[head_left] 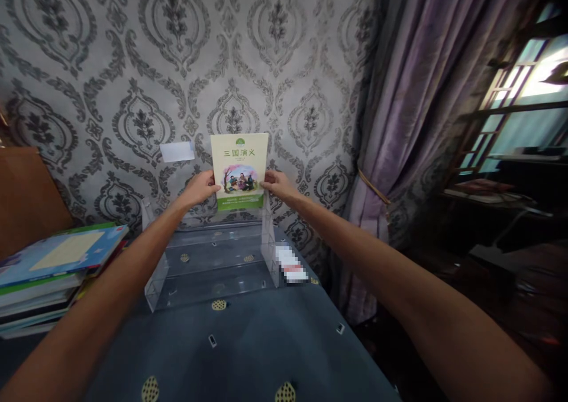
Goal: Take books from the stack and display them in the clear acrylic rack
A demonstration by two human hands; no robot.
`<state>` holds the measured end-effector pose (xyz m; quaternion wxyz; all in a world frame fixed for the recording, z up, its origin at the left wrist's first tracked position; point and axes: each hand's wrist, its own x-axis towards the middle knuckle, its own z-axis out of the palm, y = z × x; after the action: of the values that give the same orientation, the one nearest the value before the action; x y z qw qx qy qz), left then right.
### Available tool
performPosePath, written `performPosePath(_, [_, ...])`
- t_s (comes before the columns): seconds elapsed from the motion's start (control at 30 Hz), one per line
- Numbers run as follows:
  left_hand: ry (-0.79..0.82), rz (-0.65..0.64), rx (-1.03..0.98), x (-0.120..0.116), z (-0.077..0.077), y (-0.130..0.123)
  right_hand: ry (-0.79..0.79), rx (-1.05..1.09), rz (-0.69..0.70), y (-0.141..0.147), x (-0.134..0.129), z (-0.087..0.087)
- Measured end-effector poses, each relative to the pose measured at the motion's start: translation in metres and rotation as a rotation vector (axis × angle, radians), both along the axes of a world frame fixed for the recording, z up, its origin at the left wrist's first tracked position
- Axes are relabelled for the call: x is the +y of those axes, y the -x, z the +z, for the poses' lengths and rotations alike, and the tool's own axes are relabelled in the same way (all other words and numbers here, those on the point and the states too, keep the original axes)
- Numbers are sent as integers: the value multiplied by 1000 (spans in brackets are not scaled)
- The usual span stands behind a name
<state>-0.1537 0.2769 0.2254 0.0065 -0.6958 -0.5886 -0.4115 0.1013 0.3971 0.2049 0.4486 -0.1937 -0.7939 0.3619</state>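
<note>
A cream and green book with a picture of seated figures on its cover stands upright, its front facing me. My left hand is closed on its left edge, thumb on the cover. On the opposite edge my right hand pinches it the same way. Below and around the book is a clear plastic rack with stepped tiers and side walls. The book's lower edge is over the back of the rack; whether it touches a tier I cannot tell.
A stack of books lies at the left beside a brown panel. Right of the rack is a small box-like item, blurred out. The dark patterned tablecloth ends at the right near a purple curtain. Patterned wallpaper rises behind.
</note>
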Motion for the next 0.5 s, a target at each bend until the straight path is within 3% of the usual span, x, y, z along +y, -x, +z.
performPosePath(0.23, [-23, -25, 62, -12, -1, -8, 53, -22, -46, -7, -11, 1])
performPosePath(0.5, [-19, 133, 179, -16, -2, -15, 40, -69, -124, -6, -13, 2])
